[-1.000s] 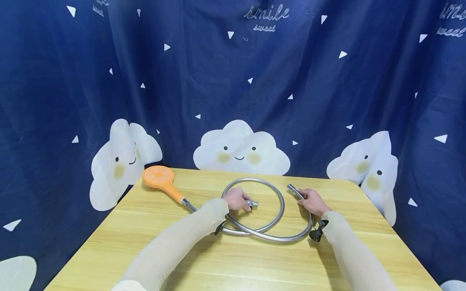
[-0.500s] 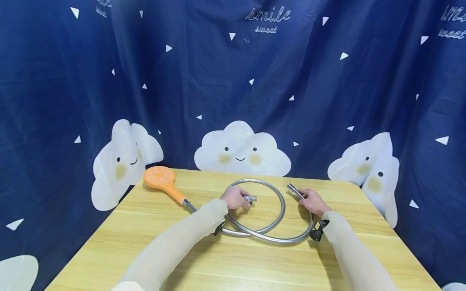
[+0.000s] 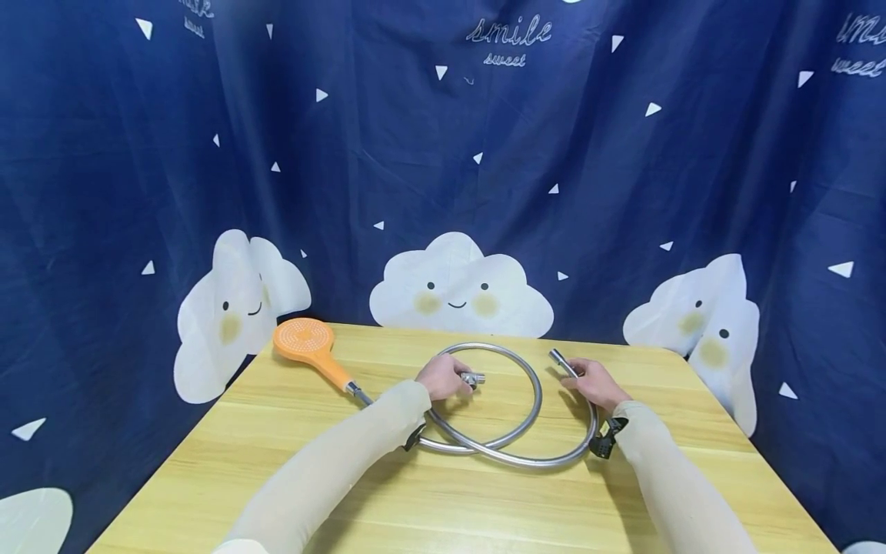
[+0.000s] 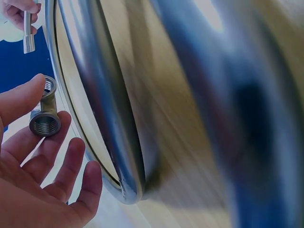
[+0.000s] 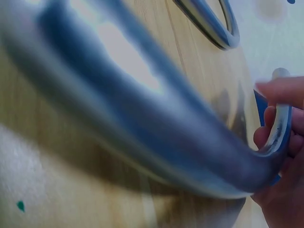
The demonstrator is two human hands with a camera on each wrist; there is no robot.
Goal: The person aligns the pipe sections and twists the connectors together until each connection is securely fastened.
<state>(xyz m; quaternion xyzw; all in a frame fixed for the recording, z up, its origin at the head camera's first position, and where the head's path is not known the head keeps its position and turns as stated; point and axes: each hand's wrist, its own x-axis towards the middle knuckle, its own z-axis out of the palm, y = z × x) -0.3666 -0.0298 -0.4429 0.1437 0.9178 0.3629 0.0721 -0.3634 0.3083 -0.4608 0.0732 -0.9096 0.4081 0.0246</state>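
Observation:
My left hand [image 3: 443, 377] pinches a small metal tee pipe fitting [image 3: 474, 378] between thumb and fingers, above the hose loop. In the left wrist view, threaded openings show on the tee fitting [image 4: 45, 121], with the other fingers spread loosely below it. My right hand [image 3: 598, 386] grips a silver shower hose [image 3: 539, 396] just behind its free end; the metal end connector [image 3: 557, 358] pokes out past the fingertips, pointing away and to the left. The hose's other end runs under my left forearm to an orange shower head [image 3: 304, 340], lying face up at the back left.
All this is on a light wooden table [image 3: 443, 508]. The hose loops and crosses itself between my arms. Behind the table hangs a dark blue curtain [image 3: 388, 138] with white clouds. A black wrist camera [image 3: 607, 440] sits at my right cuff.
My left hand has shifted slightly left and away from me, turning the tee fitting a little. The right hand keeps its grip on the hose nearly in place.

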